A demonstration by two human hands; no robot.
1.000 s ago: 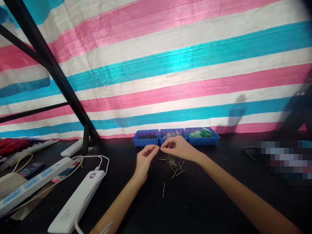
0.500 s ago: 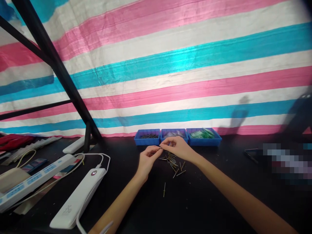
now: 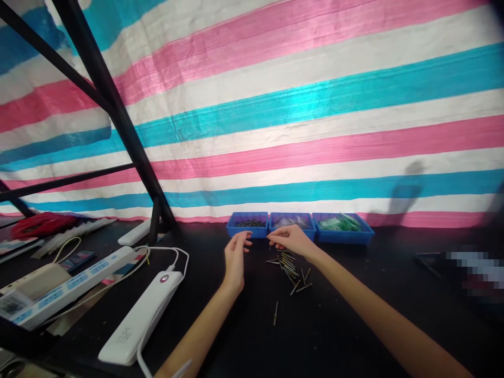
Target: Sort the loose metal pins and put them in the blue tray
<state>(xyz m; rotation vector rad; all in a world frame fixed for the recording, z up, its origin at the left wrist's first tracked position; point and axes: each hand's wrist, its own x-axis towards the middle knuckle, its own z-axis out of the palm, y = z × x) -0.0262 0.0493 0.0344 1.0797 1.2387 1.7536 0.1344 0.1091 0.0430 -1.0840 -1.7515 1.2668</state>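
My left hand (image 3: pixel 235 258) hovers over the black table (image 3: pixel 354 325), fingers loosely stretched toward the right with nothing seen in them. My right hand (image 3: pixel 294 239) is a short gap to its right, fingertips pinched together; whatever they hold is too small to make out. Just below the right hand lies a loose pile of small metal pins (image 3: pixel 290 269). One single pin (image 3: pixel 275 313) lies apart, nearer to me. Behind the hands stand three blue trays: the left tray (image 3: pixel 236 231) holds dark pins, the middle tray (image 3: pixel 311 232) clear bits, the right tray (image 3: pixel 366 237) green pieces.
On the left lie a white power bank (image 3: pixel 136 328) with a cable, a white power strip (image 3: pixel 74 286) and a black frame post (image 3: pixel 118 115). A striped pink, blue and white tarp (image 3: pixel 299 105) hangs behind the table. A blurred dark object (image 3: pixel 468 268) sits at the right.
My hands, which met fingertip to fingertip over the pins, have drawn apart. The view has shifted, so everything sits a little lower and further right.
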